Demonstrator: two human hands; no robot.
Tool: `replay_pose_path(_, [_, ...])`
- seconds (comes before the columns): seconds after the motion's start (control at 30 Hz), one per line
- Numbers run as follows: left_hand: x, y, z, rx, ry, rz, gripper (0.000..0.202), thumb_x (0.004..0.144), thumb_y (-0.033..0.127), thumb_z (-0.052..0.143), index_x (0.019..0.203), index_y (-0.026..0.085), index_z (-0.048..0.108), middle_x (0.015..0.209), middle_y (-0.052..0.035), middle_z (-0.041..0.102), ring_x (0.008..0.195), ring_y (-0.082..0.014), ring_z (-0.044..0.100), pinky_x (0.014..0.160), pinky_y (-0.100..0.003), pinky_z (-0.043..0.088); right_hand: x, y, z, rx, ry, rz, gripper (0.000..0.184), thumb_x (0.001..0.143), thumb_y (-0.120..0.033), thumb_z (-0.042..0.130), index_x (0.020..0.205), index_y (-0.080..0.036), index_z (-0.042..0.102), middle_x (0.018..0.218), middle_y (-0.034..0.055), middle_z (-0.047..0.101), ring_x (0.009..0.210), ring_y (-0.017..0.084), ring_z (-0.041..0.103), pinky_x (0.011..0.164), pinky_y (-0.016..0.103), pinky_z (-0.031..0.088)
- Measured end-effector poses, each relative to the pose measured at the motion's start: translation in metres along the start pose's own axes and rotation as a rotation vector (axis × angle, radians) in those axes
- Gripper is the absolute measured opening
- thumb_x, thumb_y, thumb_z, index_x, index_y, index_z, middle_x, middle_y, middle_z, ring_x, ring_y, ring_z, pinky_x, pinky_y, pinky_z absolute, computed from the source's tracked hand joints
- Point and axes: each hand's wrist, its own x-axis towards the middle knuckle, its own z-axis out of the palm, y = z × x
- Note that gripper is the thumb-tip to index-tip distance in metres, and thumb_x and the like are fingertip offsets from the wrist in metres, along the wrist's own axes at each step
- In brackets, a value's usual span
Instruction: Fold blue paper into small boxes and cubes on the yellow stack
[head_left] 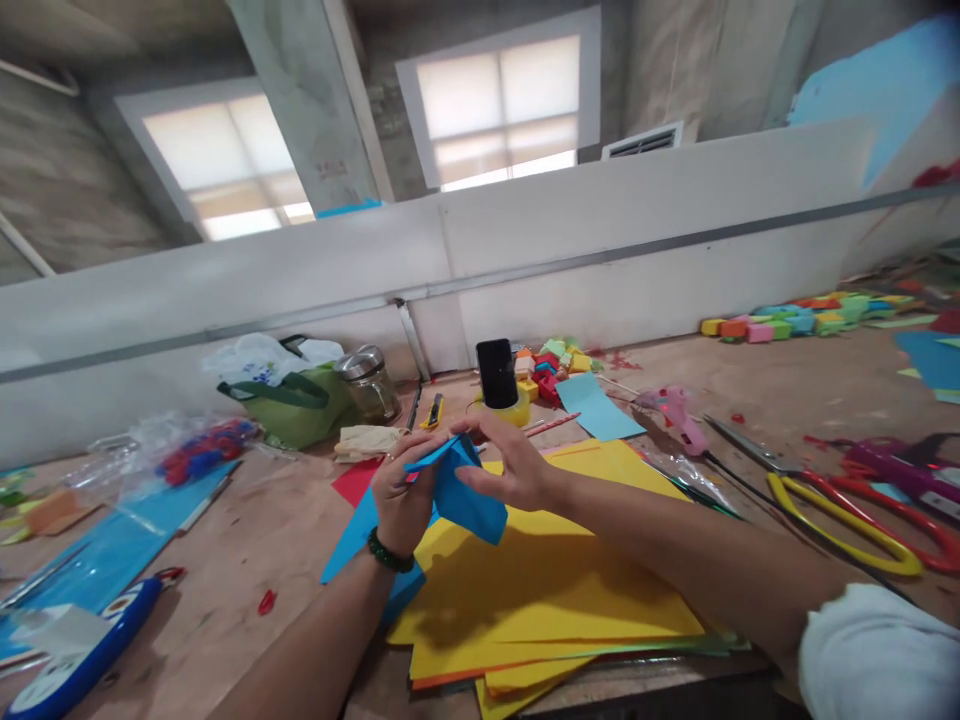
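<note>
Status: blue folded paper [461, 490] mid-frame, held clear above the yellow sheets [555, 580] on the counter [255, 540]. Left hand [401, 495] grips its left edge, right hand [510, 465] pinches the top fold from the opposite side, probably to hold the crease tight. Scissors [847, 510] lie far right.

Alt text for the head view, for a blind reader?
The left hand and right hand hold a folded blue paper above yellow sheets on a wooden table. Scissors lie to the right; a phone stands behind.
</note>
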Motion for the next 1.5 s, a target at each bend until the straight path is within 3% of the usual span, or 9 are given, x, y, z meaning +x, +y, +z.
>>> replay_pose_path(0.1, [0.001, -0.001, 0.001, -0.034, -0.02, 0.006, 0.009, 0.081, 0.024, 0.065, 0.085, 0.023, 0.073, 0.088, -0.0026, 0.073, 0.086, -0.0184, 0.066, 0.082, -0.032, 0.052, 0.002, -0.001, 0.0, 0.126, 0.036, 0.057, 0.026, 0.082, -0.035, 0.057, 0.101, -0.018, 0.058, 0.096, 0.0061, 0.061, 0.085, 0.016, 0.059, 0.076, 0.029, 0.051])
replay_pose_path(0.27, [-0.003, -0.007, 0.002, -0.058, -0.058, -0.14, 0.01, 0.08, 0.026, 0.065, 0.083, 0.02, 0.072, 0.085, -0.0035, 0.074, 0.079, -0.0193, 0.067, 0.076, -0.032, 0.054, 0.004, -0.003, -0.002, 0.111, 0.044, 0.087, 0.026, 0.08, -0.036, 0.061, 0.098, -0.017, 0.061, 0.094, 0.0066, 0.063, 0.083, 0.016, 0.059, 0.074, 0.028, 0.05])
replay_pose_path(0.37, [-0.003, -0.008, 0.003, -0.008, -0.108, -0.159, 0.01, 0.079, 0.023, 0.065, 0.083, 0.02, 0.073, 0.085, -0.0037, 0.074, 0.079, -0.0186, 0.066, 0.077, -0.031, 0.052, 0.006, -0.002, -0.003, -0.061, 0.0, 0.117, 0.025, 0.077, -0.022, 0.061, 0.102, -0.017, 0.062, 0.1, 0.0063, 0.066, 0.089, 0.017, 0.061, 0.08, 0.029, 0.048])
replay_pose_path(0.47, [-0.002, -0.007, 0.007, 0.035, -0.245, -0.152, 0.014, 0.082, 0.022, 0.06, 0.08, 0.019, 0.073, 0.088, -0.0053, 0.073, 0.085, -0.0197, 0.065, 0.08, -0.031, 0.051, 0.008, 0.002, -0.003, -0.324, -0.072, 0.193, 0.023, 0.072, -0.012, 0.06, 0.093, -0.018, 0.067, 0.095, 0.0055, 0.069, 0.089, 0.019, 0.062, 0.077, 0.029, 0.046])
replay_pose_path(0.67, [-0.003, -0.01, 0.012, 0.1, -0.395, -0.283, 0.021, 0.079, 0.026, 0.056, 0.066, 0.016, 0.069, 0.06, -0.0003, 0.061, 0.058, -0.0137, 0.052, 0.056, -0.025, 0.041, 0.009, 0.015, -0.008, -0.582, -0.216, 0.33, 0.014, 0.077, -0.02, 0.06, 0.071, -0.019, 0.072, 0.073, 0.004, 0.071, 0.072, 0.02, 0.063, 0.056, 0.025, 0.034])
replay_pose_path(0.9, [0.002, -0.014, 0.01, 0.077, -0.559, -0.362, 0.019, 0.073, 0.019, 0.053, 0.059, 0.016, 0.064, 0.056, 0.0019, 0.055, 0.056, -0.0124, 0.046, 0.053, -0.023, 0.035, 0.006, 0.029, -0.005, -0.27, -0.157, 0.382, 0.012, 0.066, -0.011, 0.062, 0.07, -0.016, 0.072, 0.065, -0.0004, 0.067, 0.064, 0.013, 0.06, 0.054, 0.021, 0.035])
replay_pose_path(1.17, [0.003, -0.016, 0.011, -0.017, -0.619, -0.462, 0.015, 0.067, 0.014, 0.054, 0.056, 0.016, 0.064, 0.056, 0.0021, 0.057, 0.057, -0.0125, 0.049, 0.056, -0.022, 0.04, 0.005, 0.038, -0.006, 0.076, -0.195, 0.418, 0.013, 0.068, -0.024, 0.063, 0.067, -0.013, 0.071, 0.059, -0.0021, 0.06, 0.057, 0.011, 0.052, 0.052, 0.021, 0.037])
replay_pose_path(1.4, [0.005, -0.011, 0.013, -0.258, -0.61, -0.795, 0.013, 0.066, 0.024, 0.058, 0.061, 0.015, 0.066, 0.055, 0.0023, 0.06, 0.054, -0.0118, 0.048, 0.053, -0.023, 0.04, 0.006, 0.039, -0.006, 0.322, -0.159, 0.523, 0.015, 0.059, -0.027, 0.067, 0.069, -0.015, 0.068, 0.064, -0.0014, 0.065, 0.061, 0.013, 0.057, 0.06, 0.025, 0.046])
replay_pose_path(1.5, [0.005, -0.01, 0.013, -0.275, -0.599, -0.85, 0.014, 0.066, 0.024, 0.059, 0.059, 0.014, 0.066, 0.053, 0.0026, 0.058, 0.051, -0.0107, 0.046, 0.052, -0.022, 0.038, 0.007, 0.042, -0.006, 0.391, -0.154, 0.594, 0.019, 0.054, -0.028, 0.07, 0.068, -0.015, 0.07, 0.065, -0.0008, 0.067, 0.06, 0.014, 0.057, 0.061, 0.027, 0.047])
